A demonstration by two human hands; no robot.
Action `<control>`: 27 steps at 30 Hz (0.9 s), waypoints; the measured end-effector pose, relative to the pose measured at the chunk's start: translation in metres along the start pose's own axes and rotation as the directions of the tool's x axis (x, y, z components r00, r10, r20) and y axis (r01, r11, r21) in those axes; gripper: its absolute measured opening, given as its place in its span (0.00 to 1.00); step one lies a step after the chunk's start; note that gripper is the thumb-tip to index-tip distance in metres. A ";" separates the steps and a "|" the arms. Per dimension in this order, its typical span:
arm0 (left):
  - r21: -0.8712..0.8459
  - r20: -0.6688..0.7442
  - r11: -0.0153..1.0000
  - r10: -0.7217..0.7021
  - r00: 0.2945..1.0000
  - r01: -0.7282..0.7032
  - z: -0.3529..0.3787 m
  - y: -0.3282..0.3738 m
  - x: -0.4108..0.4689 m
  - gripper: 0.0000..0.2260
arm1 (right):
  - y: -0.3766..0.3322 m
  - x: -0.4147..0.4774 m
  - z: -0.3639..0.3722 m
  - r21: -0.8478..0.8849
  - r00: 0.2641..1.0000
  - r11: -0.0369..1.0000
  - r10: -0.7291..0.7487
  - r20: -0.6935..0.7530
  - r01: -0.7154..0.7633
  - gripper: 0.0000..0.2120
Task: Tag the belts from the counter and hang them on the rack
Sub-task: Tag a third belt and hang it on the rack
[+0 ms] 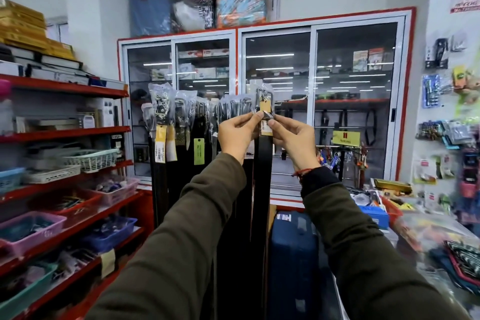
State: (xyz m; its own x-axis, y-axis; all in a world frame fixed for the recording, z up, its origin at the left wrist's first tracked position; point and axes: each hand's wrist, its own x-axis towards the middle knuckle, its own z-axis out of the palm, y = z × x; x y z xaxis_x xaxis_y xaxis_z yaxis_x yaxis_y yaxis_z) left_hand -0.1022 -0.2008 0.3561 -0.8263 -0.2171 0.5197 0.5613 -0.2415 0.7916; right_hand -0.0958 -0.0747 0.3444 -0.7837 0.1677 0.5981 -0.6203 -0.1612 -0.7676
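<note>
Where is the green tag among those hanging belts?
In the head view the green tag hangs left of centre on a black belt, just left of the left hand and right of two yellow tags.

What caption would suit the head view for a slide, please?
Both hands, left and right, pinch a tan tag on a black belt hanging at the rack.

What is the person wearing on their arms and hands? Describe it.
Both arms are covered by long, dark olive-green sleeves. The left hand and right hand are bare, with no gloves. A thin red thread is tied round the right wrist, above a dark inner cuff.
</note>
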 end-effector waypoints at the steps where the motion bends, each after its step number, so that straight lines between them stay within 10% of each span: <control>1: -0.017 0.004 1.000 -0.015 1.000 0.015 -0.001 -0.002 0.000 0.18 | 0.003 0.001 0.000 -0.003 1.000 1.000 0.011 -0.003 -0.011 0.18; 9: 0.277 0.005 0.953 0.130 0.992 -0.126 -0.017 -0.026 0.003 0.20 | 0.037 0.005 0.001 -0.272 0.994 0.956 -0.106 0.029 0.110 0.22; 14: 0.718 0.355 0.406 0.484 0.800 -0.565 -0.030 -0.031 0.014 0.31 | 0.058 0.015 -0.004 -0.753 0.858 0.470 -0.455 0.241 0.461 0.27; 18: 0.763 0.604 -0.022 0.381 0.700 -0.646 -0.040 -0.038 0.033 0.32 | 0.069 0.035 -0.005 -0.801 0.816 0.266 -0.405 0.412 0.536 0.30; 27: 0.797 0.592 -0.090 0.306 0.745 -0.597 -0.052 -0.042 0.047 0.31 | 0.077 0.046 0.005 -0.849 0.859 0.238 -0.339 0.382 0.472 0.29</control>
State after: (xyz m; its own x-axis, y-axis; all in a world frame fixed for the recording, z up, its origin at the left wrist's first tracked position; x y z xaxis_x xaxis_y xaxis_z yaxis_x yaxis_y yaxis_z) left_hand -0.1624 -0.2503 0.3308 -0.4719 0.3246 0.8197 0.4053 0.9056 -0.1253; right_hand -0.1796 -0.0842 0.3143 -0.4755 -0.1732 0.8625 -0.4896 0.8667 -0.0959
